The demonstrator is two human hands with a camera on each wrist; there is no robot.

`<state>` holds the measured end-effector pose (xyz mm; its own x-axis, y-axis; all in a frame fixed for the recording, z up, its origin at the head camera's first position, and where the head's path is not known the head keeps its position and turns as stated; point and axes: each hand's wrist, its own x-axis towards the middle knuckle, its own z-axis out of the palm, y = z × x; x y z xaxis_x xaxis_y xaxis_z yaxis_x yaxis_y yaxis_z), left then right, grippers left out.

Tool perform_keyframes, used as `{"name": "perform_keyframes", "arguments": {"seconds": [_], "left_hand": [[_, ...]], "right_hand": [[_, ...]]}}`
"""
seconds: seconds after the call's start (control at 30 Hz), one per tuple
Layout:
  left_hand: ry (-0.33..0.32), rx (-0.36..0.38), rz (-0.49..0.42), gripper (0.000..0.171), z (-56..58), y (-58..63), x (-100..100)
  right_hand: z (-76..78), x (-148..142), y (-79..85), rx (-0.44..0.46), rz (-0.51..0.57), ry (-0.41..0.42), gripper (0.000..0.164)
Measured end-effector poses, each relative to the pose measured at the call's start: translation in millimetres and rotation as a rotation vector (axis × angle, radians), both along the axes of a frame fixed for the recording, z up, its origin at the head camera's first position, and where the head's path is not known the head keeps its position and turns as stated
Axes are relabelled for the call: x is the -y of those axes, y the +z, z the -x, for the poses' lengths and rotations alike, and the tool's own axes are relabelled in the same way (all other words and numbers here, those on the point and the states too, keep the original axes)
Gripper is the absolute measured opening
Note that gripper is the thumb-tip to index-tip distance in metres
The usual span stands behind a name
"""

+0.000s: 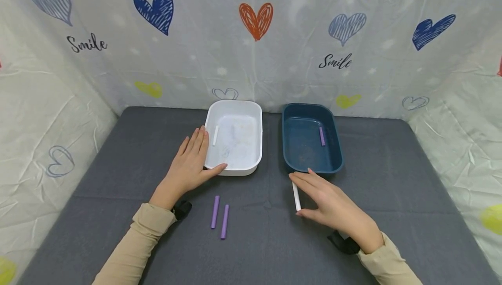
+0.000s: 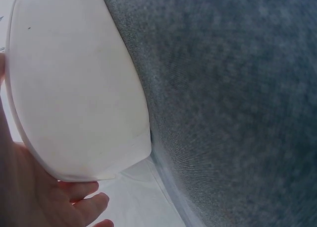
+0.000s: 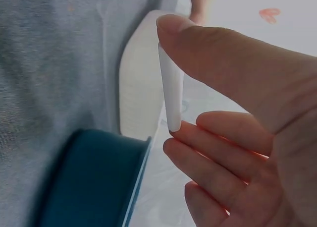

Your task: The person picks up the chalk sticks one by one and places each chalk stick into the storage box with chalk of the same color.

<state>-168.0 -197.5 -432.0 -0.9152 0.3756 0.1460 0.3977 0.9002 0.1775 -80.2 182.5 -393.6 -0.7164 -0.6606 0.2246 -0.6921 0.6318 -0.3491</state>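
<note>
In the head view my left hand (image 1: 188, 163) rests on the near left corner of a white plastic tray (image 1: 239, 171). Its fingers lie fairly straight along the tray's left side, the thumb across the front rim. A white chalk stick (image 1: 215, 135) lies inside that tray. My right hand (image 1: 333, 202) pinches another white chalk stick (image 3: 171, 93) by its two ends, thumb against one end and fingertips at the other. This hand is just in front of a dark blue tray (image 1: 288, 161), which contains a purple chalk stick (image 1: 322, 136).
Two purple chalk sticks, one on the left (image 1: 215, 212) and one on the right (image 1: 225, 222), lie side by side on the grey tablecloth (image 1: 266, 250) in front of the white tray. A white curtain (image 1: 204, 49) printed with hearts hangs behind the table.
</note>
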Motion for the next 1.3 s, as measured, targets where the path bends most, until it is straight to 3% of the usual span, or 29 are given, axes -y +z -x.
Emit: {"name": "perform_keyframes", "arguments": {"seconds": [0.37,0.7,1.3], "left_hand": [[0.003,0.002,0.001,0.109,0.4,-0.4,0],[0.002,-0.001,-0.002,0.110,1.9,-1.9,-1],[0.008,0.004,-0.004,0.109,1.2,-0.8,-1]], "right_hand": [[19.7,14,8.1,-0.019,0.044,0.029,0.081],[35.2,25,16.6,0.050,0.043,-0.022,0.081],[64.6,53,29.7,0.077,0.068,-0.035,0.079]]}}
